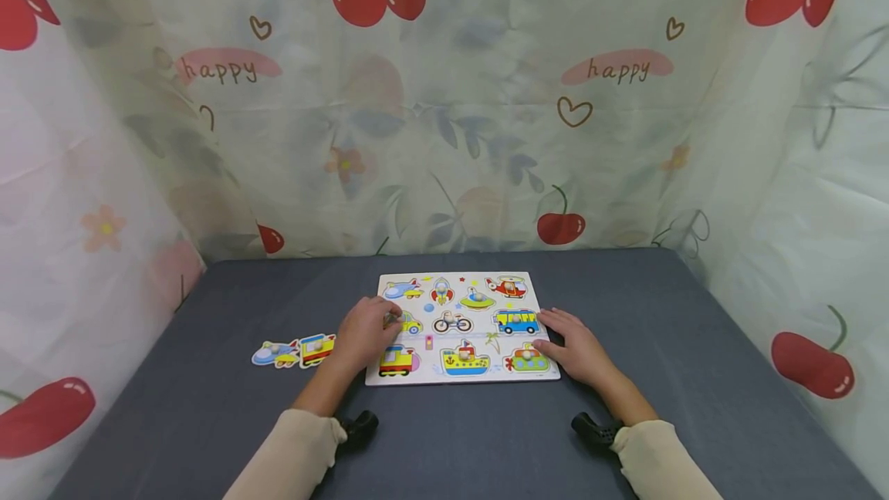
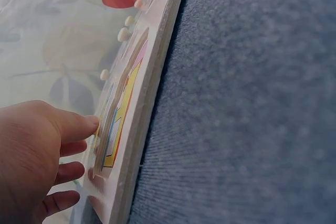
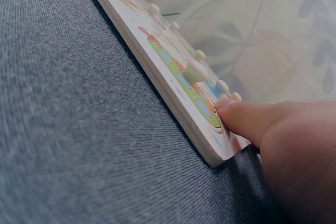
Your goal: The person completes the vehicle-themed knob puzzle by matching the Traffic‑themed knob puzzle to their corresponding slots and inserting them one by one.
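A wooden knob puzzle board (image 1: 451, 336) with vehicle pictures lies on the dark cloth. My left hand (image 1: 364, 334) reaches over its left edge, thumb and forefinger pinching at the yellow car piece (image 1: 411, 322), partly hidden by the fingers. In the left wrist view, that hand's (image 2: 39, 153) thumb meets the forefinger beside the train recess (image 2: 123, 114); the other fingers curl loosely. My right hand (image 1: 576, 346) rests on the board's right edge, fingers near the bus piece (image 1: 516, 321). Its thumb (image 3: 247, 114) presses beside the green submarine piece (image 3: 184, 82).
A loose plane piece (image 1: 275, 353) and a loose train piece (image 1: 316, 349) lie on the cloth left of the board. Bicycle (image 1: 452, 322), ship (image 1: 465, 361) and helicopter (image 1: 507, 286) pieces sit in the board. A printed curtain (image 1: 451, 137) stands behind the table.
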A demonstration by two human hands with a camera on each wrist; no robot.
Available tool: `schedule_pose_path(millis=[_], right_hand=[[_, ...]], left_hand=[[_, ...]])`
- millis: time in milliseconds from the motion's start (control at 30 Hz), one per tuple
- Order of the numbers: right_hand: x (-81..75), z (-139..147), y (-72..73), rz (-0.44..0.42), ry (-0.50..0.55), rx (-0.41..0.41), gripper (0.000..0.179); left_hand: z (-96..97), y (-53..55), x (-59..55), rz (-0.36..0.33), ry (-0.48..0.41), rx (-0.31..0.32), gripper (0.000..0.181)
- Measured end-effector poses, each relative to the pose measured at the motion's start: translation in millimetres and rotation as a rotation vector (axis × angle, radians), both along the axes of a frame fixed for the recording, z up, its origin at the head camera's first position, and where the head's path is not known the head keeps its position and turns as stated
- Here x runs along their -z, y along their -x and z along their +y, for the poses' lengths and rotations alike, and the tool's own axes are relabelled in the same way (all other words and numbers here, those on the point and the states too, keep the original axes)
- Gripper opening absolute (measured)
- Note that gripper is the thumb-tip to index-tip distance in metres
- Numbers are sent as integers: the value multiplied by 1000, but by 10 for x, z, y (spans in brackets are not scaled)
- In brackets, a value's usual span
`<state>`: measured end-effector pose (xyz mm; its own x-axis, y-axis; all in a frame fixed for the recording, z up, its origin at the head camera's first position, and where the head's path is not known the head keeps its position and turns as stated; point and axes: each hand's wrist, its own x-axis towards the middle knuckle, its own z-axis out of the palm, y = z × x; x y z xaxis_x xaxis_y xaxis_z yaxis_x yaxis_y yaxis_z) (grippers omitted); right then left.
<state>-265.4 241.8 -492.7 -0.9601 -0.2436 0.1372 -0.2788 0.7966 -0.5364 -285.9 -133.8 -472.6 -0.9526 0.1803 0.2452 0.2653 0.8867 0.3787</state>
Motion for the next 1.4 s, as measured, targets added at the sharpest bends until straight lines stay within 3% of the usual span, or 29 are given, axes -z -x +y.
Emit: schedule_pose_path(millis=[300, 433, 700, 1067, 1200, 1400], right_hand=[[-3, -6, 2, 3, -2, -1, 63], [-4, -7, 3, 1, 2, -4, 63], [-8, -12, -2, -5, -3, -3, 63], [14, -5, 0, -7, 2, -9, 63], [11, -2, 7, 1, 0, -15, 64], [11, 5, 8, 1, 4, -13, 63]], left_hand=[[-5, -125, -69, 9, -12, 19, 21], [-33, -196, -136, -18, -25, 0, 21], [-188, -291, -191, -10, -53, 6, 23], [-480, -367, -334, -52, -164, -82, 22], [-588, -391, -405, -32, -216, -102, 18], [-696, -385, -449, -38, -219, -128, 19]])
